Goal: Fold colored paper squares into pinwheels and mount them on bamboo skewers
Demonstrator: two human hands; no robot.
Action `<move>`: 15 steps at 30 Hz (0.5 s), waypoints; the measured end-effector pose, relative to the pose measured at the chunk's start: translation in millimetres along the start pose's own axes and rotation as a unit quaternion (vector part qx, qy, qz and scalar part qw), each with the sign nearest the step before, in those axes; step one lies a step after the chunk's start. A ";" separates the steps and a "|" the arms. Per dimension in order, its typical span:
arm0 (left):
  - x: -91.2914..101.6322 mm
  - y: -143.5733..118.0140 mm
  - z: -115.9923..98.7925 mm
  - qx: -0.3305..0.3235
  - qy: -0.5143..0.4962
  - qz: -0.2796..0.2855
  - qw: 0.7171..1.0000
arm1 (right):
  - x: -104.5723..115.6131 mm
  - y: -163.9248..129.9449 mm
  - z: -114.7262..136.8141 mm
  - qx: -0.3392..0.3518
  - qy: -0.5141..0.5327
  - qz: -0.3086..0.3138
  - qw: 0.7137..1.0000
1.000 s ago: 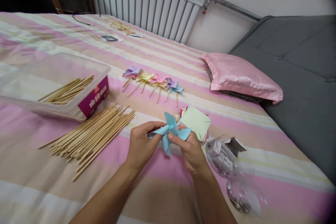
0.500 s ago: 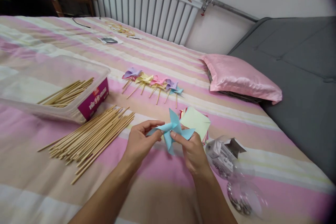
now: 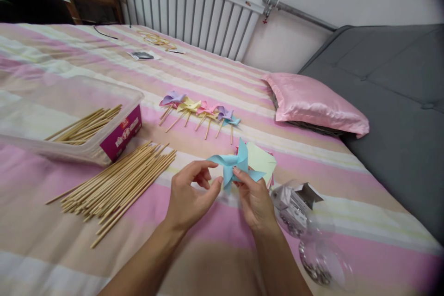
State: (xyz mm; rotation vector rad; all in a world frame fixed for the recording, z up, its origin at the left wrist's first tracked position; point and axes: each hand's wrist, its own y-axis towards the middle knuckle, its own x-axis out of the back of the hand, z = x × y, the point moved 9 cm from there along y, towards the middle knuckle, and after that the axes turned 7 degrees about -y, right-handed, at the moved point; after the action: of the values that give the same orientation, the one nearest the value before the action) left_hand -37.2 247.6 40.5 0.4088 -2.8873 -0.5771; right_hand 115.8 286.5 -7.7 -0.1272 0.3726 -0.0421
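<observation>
We pinch a blue pinwheel in our right hand – no stick yet – left hand loose beside it, five finished pinwheels farther off.

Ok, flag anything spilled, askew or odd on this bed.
Nothing looks damaged. The wooden sticks lie loose on the striped bedcover beside the plastic box, fanned out rather than contained. The clear bag by the right hand sits crumpled.
</observation>
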 end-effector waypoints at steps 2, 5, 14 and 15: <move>-8.9 -1.7 2.5 0.012 -0.019 0.045 0.999 | 0.5 0.2 -0.4 0.000 -0.009 0.002 1.000; -15.7 -3.4 7.4 0.032 -0.028 0.075 0.996 | 2.3 0.4 -1.2 0.002 -0.019 -0.001 1.000; -19.0 -4.8 14.9 0.068 -0.063 0.087 0.992 | -2.0 -1.0 -5.2 -0.006 -0.024 0.025 0.999; -19.3 -5.4 16.6 0.078 -0.072 0.088 0.990 | -2.5 -1.4 -5.0 -0.004 -0.026 0.028 0.999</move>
State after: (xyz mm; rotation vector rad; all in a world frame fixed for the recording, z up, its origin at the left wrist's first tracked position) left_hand -21.2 254.4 21.1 0.1338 -3.0767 -0.3679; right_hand 111.7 284.7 -11.2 -0.1257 0.3240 0.0189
